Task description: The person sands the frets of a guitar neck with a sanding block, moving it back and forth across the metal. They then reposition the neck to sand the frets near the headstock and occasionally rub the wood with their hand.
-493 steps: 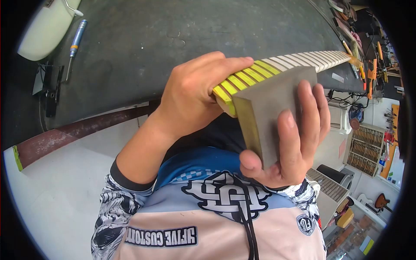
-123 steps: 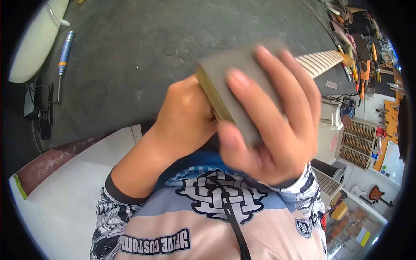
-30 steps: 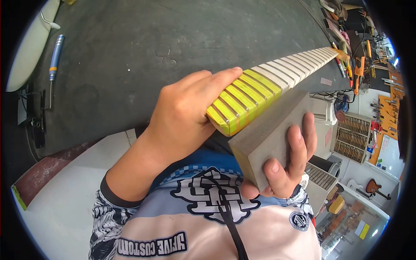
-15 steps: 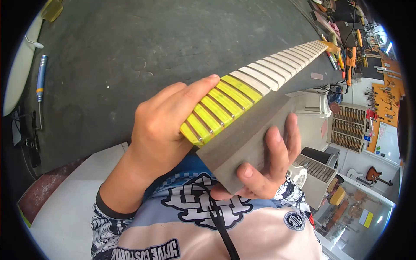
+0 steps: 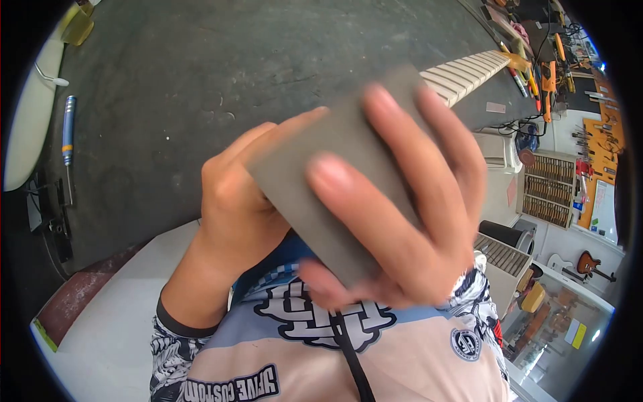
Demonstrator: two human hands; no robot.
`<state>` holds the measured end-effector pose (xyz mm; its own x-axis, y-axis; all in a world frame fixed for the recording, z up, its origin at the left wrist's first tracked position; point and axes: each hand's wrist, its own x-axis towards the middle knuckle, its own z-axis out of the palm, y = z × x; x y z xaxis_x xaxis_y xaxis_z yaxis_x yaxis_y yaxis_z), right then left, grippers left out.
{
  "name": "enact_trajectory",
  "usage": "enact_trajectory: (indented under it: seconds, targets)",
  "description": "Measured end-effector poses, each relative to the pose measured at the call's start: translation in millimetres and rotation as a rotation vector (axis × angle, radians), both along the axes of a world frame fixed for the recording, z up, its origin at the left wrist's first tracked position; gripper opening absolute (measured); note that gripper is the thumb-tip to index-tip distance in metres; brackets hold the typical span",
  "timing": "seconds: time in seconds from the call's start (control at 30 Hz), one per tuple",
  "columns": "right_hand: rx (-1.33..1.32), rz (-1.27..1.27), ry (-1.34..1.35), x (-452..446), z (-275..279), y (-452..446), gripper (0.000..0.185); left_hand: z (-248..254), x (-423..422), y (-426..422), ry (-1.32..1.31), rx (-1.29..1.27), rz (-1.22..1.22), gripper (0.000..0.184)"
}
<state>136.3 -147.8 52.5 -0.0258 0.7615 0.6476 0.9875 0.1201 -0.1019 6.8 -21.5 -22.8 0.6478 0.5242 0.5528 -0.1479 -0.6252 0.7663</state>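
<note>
A guitar neck [image 5: 467, 74] with a pale fretboard and many frets slants up to the right; its near end is hidden behind a grey rectangular block [image 5: 335, 167]. My left hand [image 5: 244, 167] is wrapped round that near end, its fingers partly covered by the block. The block is in my right hand [image 5: 408, 208], with fingers spread over its broad face and the thumb at its lower edge. It lies over the neck; whether it touches the frets is hidden. Block and right hand are slightly blurred.
On the dark bench top [image 5: 167, 80], a blue-handled screwdriver [image 5: 68, 130] lies at the left, near a pale curved body [image 5: 33, 127]. Pens, an orange tool [image 5: 548, 90] and cables crowd the right edge. Farther right are a rack [image 5: 548, 189] and two hanging guitars.
My right hand has swung the block up from below the neck's edge to over the fretboard, covering the yellow-taped section. My left hand keeps its hold.
</note>
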Motion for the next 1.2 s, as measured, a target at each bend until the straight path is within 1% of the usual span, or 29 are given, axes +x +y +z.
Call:
enact_trajectory:
  seconds: [0.03,0.13,0.17,0.23,0.33,0.47,0.53,0.57,0.63,0.7,0.8,0.83,0.87,0.93,1.0,1.1,1.17,1.2]
  targets:
    - [-0.024,-0.025,0.015,-5,0,-14,0.062,13,2,3,0.030,0.039,0.013,0.053]
    - [-0.064,-0.059,0.048,-14,2,-32,0.061,21,-2,-1,0.135,-0.009,-0.011,0.053]
    - [-0.070,-0.056,0.047,-13,4,-29,0.060,22,-3,2,0.151,-0.018,0.001,0.046]
    - [-0.025,-0.041,0.059,-7,1,1,0.056,2,-3,-10,0.061,-0.054,-0.027,0.040]
    - [0.007,-0.035,0.078,-7,-2,14,0.052,-16,6,5,-0.100,0.153,-0.019,0.032]
    - [-0.012,-0.027,0.118,-9,2,-7,0.049,16,-2,-1,0.113,-0.034,0.040,0.032]
    - [-0.005,-0.032,0.128,-9,2,1,0.046,7,-3,-2,0.089,0.016,0.068,0.033]
    - [-0.002,-0.058,0.140,-11,1,4,0.045,-11,-5,-2,0.020,0.101,0.063,0.034]
    - [0.035,-0.045,0.160,-7,-2,22,0.045,-19,-5,-4,-0.018,0.162,0.033,0.036]
    - [0.048,-0.045,0.181,-10,-8,21,0.047,-12,-11,-8,0.057,0.109,-0.006,0.039]
    - [-0.019,-0.035,0.085,-7,3,-5,0.049,20,1,-2,0.058,0.003,0.012,0.043]
    - [-0.038,-0.036,0.058,-9,7,-11,0.052,19,0,-1,0.090,0.025,0.020,0.044]
    - [-0.020,-0.035,0.081,-9,5,-8,0.050,18,-1,-1,0.123,0.051,0.028,0.044]
    - [0.018,-0.049,0.123,-8,2,9,0.047,12,-3,-8,0.110,-0.083,0.012,0.045]
    - [0.075,0.001,0.157,-4,-6,30,0.046,14,0,-10,0.100,-0.084,0.002,0.045]
    - [0.042,-0.019,0.102,-8,-2,4,0.048,13,0,-9,0.072,-0.106,0.028,0.046]
    - [-0.006,-0.050,0.084,-15,4,-9,0.050,15,0,-1,0.073,0.016,0.037,0.047]
    - [0.000,-0.039,0.075,-13,3,-6,0.050,14,-1,-1,0.071,-0.040,0.051,0.046]
